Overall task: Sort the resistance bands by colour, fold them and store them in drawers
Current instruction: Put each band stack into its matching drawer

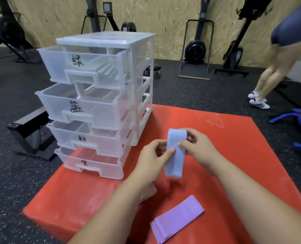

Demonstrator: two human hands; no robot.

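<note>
I hold a light blue resistance band point(174, 161) upright between both hands, folded over at its top. My left hand point(152, 157) pinches its left edge near the middle. My right hand point(196, 147) grips its right side and upper fold. A purple band point(177, 219) lies flat on the red mat point(234, 141) in front of me. To the left stands a clear plastic drawer unit point(100, 101) with several labelled drawers, all pulled out. The top drawer point(82, 67) holds pale green bands; the second drawer point(75, 106) carries a handwritten label.
A black bench point(28, 127) stands left of the mat on the speckled floor. Exercise machines point(197, 50) line the wooden back wall. A person's legs point(276, 67) stand at the far right, near a blue object point(297, 120) on the floor.
</note>
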